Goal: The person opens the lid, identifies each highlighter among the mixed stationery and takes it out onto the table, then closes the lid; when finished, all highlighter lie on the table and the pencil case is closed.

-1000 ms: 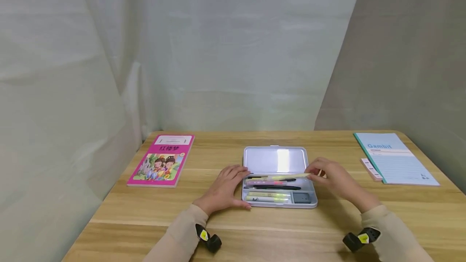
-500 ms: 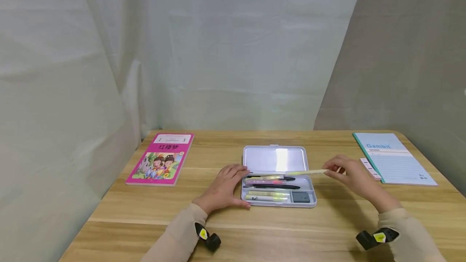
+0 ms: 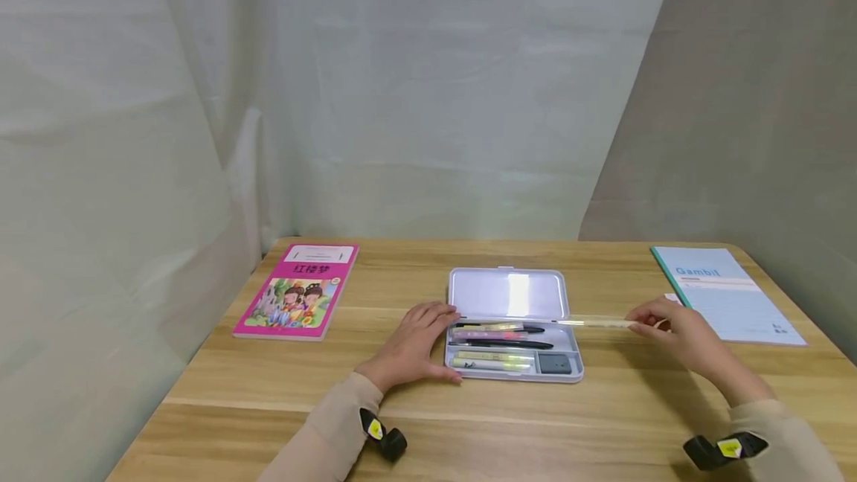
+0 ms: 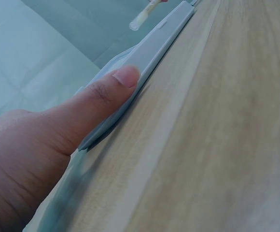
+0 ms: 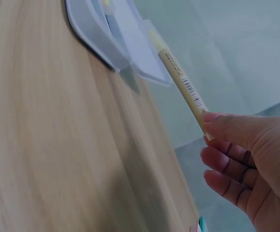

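Note:
An open white pencil case (image 3: 579,374) lies mid-table with its lid tipped back. My left hand (image 3: 416,346) rests at its left end, fingers by the back corner and the straight thumb (image 4: 99,96) along the front wall. My right hand (image 3: 672,329) pinches the end of a pale yellow highlighter (image 5: 186,89) between thumb and fingertips. Its clear-capped end points left, level with the right end of the case. Inside the case are a pink pen (image 3: 489,335), a black pen (image 3: 509,344), pale yellow markers (image 3: 492,365) and a dark grey block (image 3: 554,364) in a small compartment.
A pink picture-covered book (image 3: 294,292) lies at the back left of the wooden table (image 3: 509,437). At the back right is a pale blue notebook (image 3: 730,292), its near-left part behind my right hand. Light grey curtains (image 3: 435,95) hang behind the table.
My right hand has moved right with the highlighter, which has come out of the pencil case past its right end. The left hand and the case have stayed in place.

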`<action>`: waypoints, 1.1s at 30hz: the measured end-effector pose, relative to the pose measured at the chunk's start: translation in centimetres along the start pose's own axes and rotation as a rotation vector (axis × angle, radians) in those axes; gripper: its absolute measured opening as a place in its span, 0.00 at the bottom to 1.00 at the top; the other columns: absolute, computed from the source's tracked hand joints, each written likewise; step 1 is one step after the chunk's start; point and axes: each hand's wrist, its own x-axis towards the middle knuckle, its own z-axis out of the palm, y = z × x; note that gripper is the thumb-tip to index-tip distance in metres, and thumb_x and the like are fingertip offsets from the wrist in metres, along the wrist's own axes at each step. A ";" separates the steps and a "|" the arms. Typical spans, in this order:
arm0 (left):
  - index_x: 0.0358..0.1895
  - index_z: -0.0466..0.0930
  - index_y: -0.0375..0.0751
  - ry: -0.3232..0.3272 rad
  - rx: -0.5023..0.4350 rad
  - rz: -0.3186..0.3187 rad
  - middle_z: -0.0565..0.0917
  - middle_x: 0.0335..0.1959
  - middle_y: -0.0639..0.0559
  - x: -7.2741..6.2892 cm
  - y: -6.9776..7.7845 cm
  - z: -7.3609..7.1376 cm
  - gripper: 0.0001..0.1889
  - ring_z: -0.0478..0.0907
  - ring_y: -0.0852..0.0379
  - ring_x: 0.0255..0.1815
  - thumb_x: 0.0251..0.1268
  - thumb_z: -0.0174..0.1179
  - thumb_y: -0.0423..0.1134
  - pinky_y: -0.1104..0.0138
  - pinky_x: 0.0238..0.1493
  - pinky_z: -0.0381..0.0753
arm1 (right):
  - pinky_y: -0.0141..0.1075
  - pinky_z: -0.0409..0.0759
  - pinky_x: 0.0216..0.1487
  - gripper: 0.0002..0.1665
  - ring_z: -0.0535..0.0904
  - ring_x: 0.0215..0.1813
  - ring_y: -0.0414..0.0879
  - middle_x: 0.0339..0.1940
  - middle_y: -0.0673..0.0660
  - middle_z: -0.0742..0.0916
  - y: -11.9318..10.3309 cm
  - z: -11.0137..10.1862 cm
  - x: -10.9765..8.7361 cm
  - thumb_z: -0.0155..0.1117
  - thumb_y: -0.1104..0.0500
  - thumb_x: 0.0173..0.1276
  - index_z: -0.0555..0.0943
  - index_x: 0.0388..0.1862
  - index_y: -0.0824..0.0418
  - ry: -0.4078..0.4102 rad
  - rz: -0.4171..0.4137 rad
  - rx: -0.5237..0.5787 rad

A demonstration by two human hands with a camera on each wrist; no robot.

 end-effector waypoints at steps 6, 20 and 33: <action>0.70 0.65 0.48 -0.002 0.004 0.005 0.67 0.70 0.52 0.1 0.0 0.0 0.53 0.60 0.50 0.73 0.39 0.67 0.72 0.54 0.78 0.54 | 0.26 0.76 0.29 0.04 0.71 0.34 0.22 0.30 0.46 0.84 1.0 -0.3 -0.8 0.69 0.63 0.60 0.84 0.34 0.55 0.031 0.001 0.015; 0.70 0.65 0.48 -0.012 0.006 -0.005 0.67 0.71 0.53 0.0 0.1 -0.1 0.53 0.59 0.50 0.73 0.39 0.67 0.72 0.54 0.78 0.53 | 0.26 0.77 0.30 0.04 0.71 0.32 0.21 0.30 0.48 0.85 3.1 -0.2 -1.8 0.68 0.62 0.61 0.84 0.35 0.60 -0.041 0.089 0.033; 0.70 0.64 0.48 -0.024 -0.001 -0.020 0.66 0.71 0.53 0.0 0.2 -0.1 0.52 0.59 0.50 0.74 0.39 0.66 0.72 0.54 0.79 0.52 | 0.25 0.77 0.30 0.04 0.72 0.32 0.21 0.30 0.49 0.87 4.4 0.5 -1.8 0.70 0.62 0.59 0.85 0.34 0.60 -0.054 0.095 0.050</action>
